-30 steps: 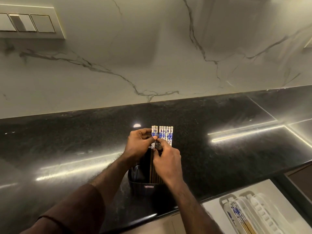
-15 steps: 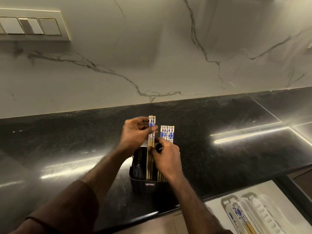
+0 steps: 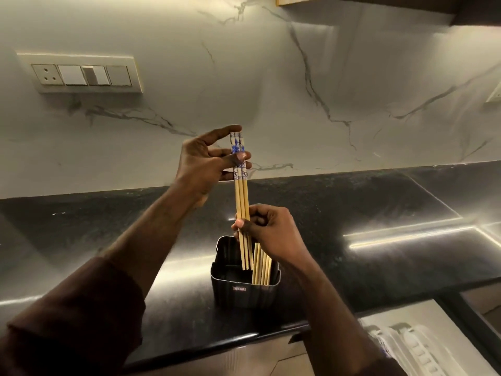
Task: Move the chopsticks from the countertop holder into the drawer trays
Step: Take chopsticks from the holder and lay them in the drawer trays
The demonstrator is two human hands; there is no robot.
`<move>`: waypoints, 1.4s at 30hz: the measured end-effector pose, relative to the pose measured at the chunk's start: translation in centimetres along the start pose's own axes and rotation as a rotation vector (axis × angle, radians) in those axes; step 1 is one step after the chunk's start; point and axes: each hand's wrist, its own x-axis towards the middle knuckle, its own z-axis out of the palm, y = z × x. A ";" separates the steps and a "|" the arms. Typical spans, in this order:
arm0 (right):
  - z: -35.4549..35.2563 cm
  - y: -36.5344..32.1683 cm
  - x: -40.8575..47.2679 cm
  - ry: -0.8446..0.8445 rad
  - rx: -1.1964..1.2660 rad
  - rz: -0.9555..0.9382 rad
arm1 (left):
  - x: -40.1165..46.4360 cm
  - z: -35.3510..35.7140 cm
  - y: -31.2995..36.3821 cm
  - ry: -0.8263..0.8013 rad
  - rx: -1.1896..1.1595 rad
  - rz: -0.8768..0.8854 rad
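A dark square holder [image 3: 245, 291] stands on the black countertop [image 3: 379, 202] near its front edge. My left hand [image 3: 206, 161] pinches the blue-and-white tops of a few bamboo chopsticks [image 3: 241, 202] raised high, their tips still just inside the holder. My right hand [image 3: 267, 232] grips the same chopsticks lower down, just above the holder's rim. Several more chopsticks [image 3: 261, 267] lean in the holder's right side, their tops hidden behind my right hand. White drawer trays [image 3: 417, 346] show at the lower right, below the counter.
A marble backsplash [image 3: 271, 77] rises behind the counter, with a switch panel [image 3: 81, 74] on its upper left. The open drawer [image 3: 461, 321] sits under the counter's front edge at the right. A cabinet underside shows at the top right.
My left hand has lifted the few chopsticks upward, nearly out of the holder. My right hand slid down from the tops to grip their shafts. The camera tilted up.
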 end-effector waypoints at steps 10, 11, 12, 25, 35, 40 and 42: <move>-1.1 -2.7 -10.0 0.085 0.128 0.051 | -7.2 2.9 4.1 -0.167 0.030 0.031; -1.1 -2.6 -11.2 0.103 0.124 0.060 | -8.2 3.4 4.0 -0.184 0.025 0.027; -1.2 -2.5 -12.3 0.125 0.111 0.068 | -9.0 3.8 3.9 -0.200 0.023 0.028; -10.6 -0.5 -29.9 0.427 0.025 0.213 | -19.8 19.5 2.4 -0.443 -0.032 -0.008; -25.2 3.6 -41.9 0.468 0.081 0.285 | -27.2 37.6 -0.3 -0.444 -0.079 -0.055; -31.2 7.2 -44.9 0.421 0.038 0.337 | -29.5 44.0 -2.8 -0.391 -0.028 -0.079; -32.8 8.6 -44.7 0.398 0.031 0.363 | -29.5 45.6 -4.4 -0.365 0.015 -0.100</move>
